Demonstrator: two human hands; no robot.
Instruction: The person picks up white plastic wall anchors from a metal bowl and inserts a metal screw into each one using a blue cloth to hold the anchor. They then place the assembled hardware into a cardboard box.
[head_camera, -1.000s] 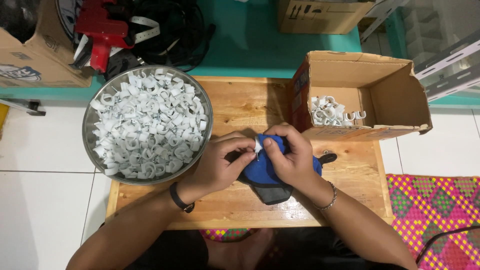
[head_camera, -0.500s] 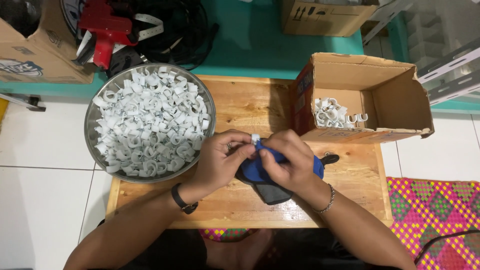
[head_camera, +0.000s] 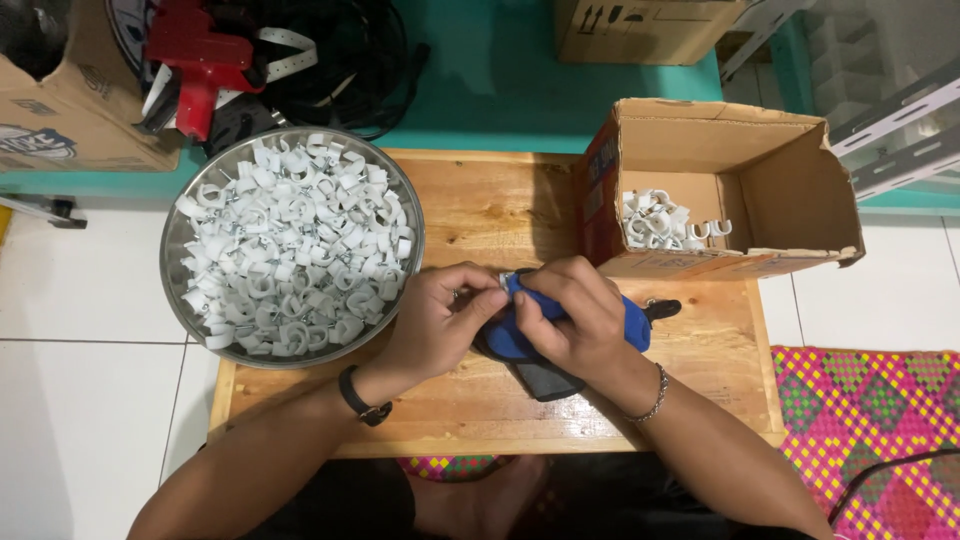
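Observation:
My right hand (head_camera: 575, 325) grips a blue and black hand tool (head_camera: 634, 324) that rests on the wooden board (head_camera: 500, 205). My left hand (head_camera: 435, 325) pinches a small white plastic clip (head_camera: 503, 283) against the tool's front end. A round metal bowl (head_camera: 190, 315) full of white clips (head_camera: 295, 245) sits just left of my left hand. An open cardboard box (head_camera: 775, 170) lying on its side holds several white clips (head_camera: 660, 222) behind my right hand.
Cardboard boxes (head_camera: 60, 110), a red tool (head_camera: 200, 60) and black cables (head_camera: 370, 60) lie on the teal floor strip behind the board. A pink woven mat (head_camera: 870, 420) is at the right. White floor tiles (head_camera: 80, 400) are at the left.
Both hands stay together at the tool's front end. My fingers have shifted slightly around the clip; the tool barely moved.

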